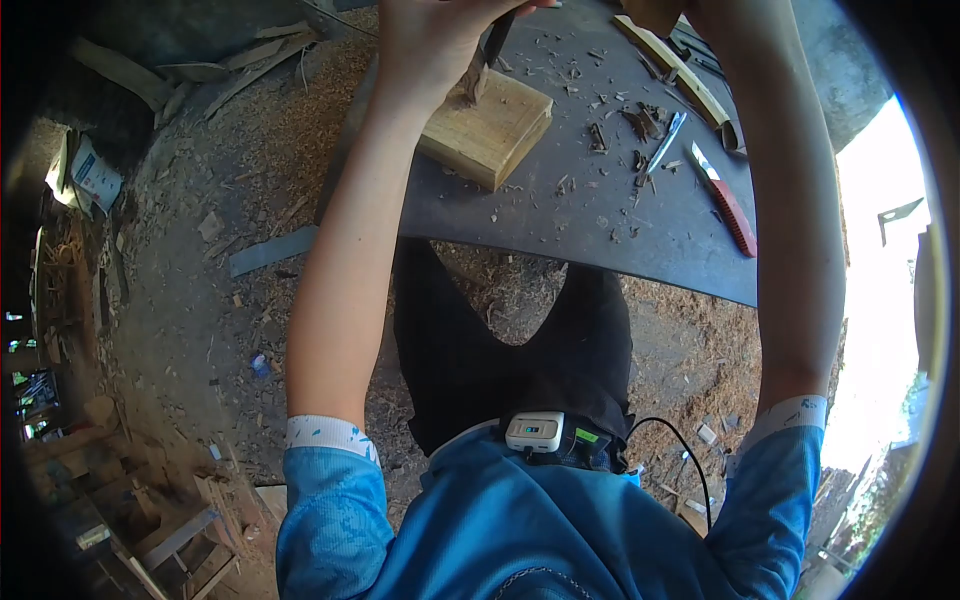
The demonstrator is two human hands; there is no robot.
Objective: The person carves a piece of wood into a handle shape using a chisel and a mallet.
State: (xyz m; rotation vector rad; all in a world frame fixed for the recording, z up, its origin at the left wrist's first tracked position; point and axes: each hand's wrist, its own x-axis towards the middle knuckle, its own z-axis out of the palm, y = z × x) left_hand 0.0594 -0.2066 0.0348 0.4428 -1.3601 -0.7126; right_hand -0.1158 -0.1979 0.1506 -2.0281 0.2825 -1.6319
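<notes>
Wooden block: a thick, pale yellow-brown slab [490, 130] with straight edges, a darker, rougher side face and visible grain; it lies flat on the tabletop [560, 225], near its left edge and set in from the near one.
Brown piece: a small, rough, uneven bit of wood [473, 86] at the block's top, darker than the block, partly hidden by the wrist.
Left hand: over the block [435, 35], cut by the upper border of view, its fingers closed round a dark slim piece [497, 40] that slants down toward the brown piece.
Right hand: almost wholly out of view [708, 6], above the tabletop's right side; whether its fingers are apart or together I cannot tell. A tan object [655, 14] shows just beside it, too cropped to name.
Red-handled knife: blade bare [735, 212], lying toward the tabletop's near right corner.
Blue-and-white slim tool: left of the knife [665, 145], farther from the near edge, beside dark shavings [645, 122].
Wooden strip: pale and long [680, 72], along the right side.
</notes>
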